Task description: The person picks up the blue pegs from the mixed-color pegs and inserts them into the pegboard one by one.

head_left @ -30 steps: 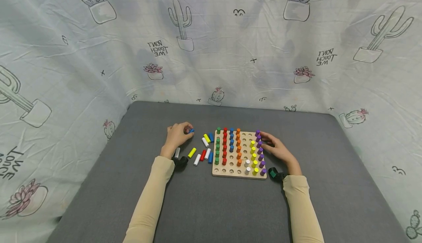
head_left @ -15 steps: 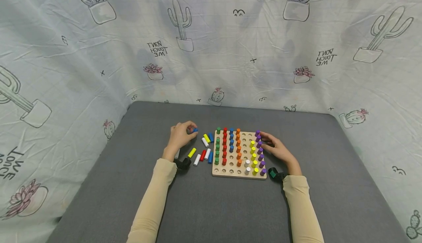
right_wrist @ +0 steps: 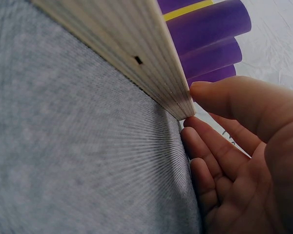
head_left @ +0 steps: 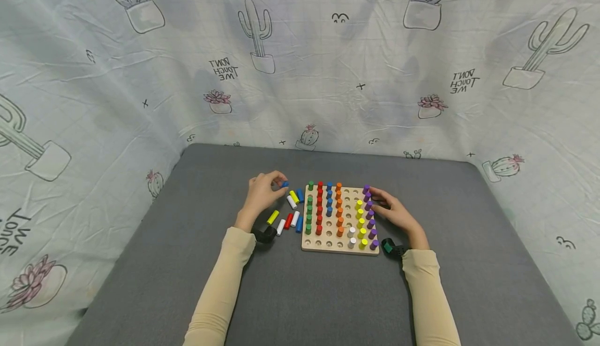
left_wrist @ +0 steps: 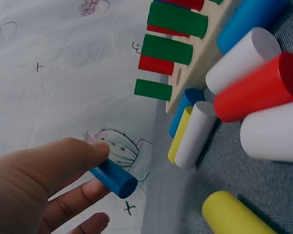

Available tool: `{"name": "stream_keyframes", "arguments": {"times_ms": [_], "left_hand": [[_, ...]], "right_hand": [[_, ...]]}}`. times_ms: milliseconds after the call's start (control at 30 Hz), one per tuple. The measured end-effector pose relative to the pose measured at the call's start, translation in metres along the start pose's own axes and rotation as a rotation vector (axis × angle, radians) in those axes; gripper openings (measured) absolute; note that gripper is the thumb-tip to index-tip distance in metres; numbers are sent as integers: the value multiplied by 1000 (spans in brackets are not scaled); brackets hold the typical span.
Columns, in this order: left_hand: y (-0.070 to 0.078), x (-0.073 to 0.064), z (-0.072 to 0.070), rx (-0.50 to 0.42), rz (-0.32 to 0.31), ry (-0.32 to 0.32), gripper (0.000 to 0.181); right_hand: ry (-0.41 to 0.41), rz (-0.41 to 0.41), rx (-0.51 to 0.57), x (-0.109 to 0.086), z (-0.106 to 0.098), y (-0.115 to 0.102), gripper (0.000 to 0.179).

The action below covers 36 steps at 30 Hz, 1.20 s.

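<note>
In the head view my left hand (head_left: 263,192) is left of the wooden pegboard (head_left: 323,248), pinching a blue peg (left_wrist: 118,180) between thumb and fingers. The peg is held clear of the table. My right hand (head_left: 394,211) rests against the board's right edge, beside the column of purple pegs (head_left: 369,214). Its thumb and fingertips touch the board's side in the right wrist view and hold no peg. Upright in the board stand columns of green (head_left: 309,209), red (head_left: 320,210), blue (head_left: 329,202), orange (head_left: 339,212) and yellow pegs (head_left: 360,223), plus two white pegs (head_left: 352,243).
Between the left hand and the board lie loose pegs: yellow (head_left: 273,217), white (head_left: 280,227), red (head_left: 288,221) and blue (head_left: 299,224). Several bare holes show in the board. A grey cloth (head_left: 319,294) covers the table; a cactus-print curtain (head_left: 309,75) hangs around it.
My left hand has moved right toward the board, carrying the blue peg. The right hand and the board have stayed put.
</note>
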<state>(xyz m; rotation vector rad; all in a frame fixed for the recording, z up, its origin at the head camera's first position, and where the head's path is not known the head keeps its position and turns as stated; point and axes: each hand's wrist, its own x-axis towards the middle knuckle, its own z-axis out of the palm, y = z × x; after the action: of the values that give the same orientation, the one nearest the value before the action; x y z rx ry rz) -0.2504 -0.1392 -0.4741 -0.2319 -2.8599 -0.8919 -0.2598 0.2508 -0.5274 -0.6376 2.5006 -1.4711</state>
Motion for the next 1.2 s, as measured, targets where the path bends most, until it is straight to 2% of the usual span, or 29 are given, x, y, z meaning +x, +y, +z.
{"name": "stream_keyframes", "arguments": {"times_ms": [333,533,900,1033,1200], "left_hand": [[12,-3,-2,-16,36,-19,18],[19,-5,1,-2,85,-27,18],[27,-5,8,-13,127,-57,16],[31,-5,8,-19,148,-59,17],[39,-7,7,-28,164,-67,17]], "right_hand": [[-9,11,4,0,0,1,54],[0,2,-7,0,1,3,54],[-7,5,10,1,0,-2,54],[-2,-4,-25,1,1,0,54],[-2,-5,-22,-4,0,-23,52]]}}
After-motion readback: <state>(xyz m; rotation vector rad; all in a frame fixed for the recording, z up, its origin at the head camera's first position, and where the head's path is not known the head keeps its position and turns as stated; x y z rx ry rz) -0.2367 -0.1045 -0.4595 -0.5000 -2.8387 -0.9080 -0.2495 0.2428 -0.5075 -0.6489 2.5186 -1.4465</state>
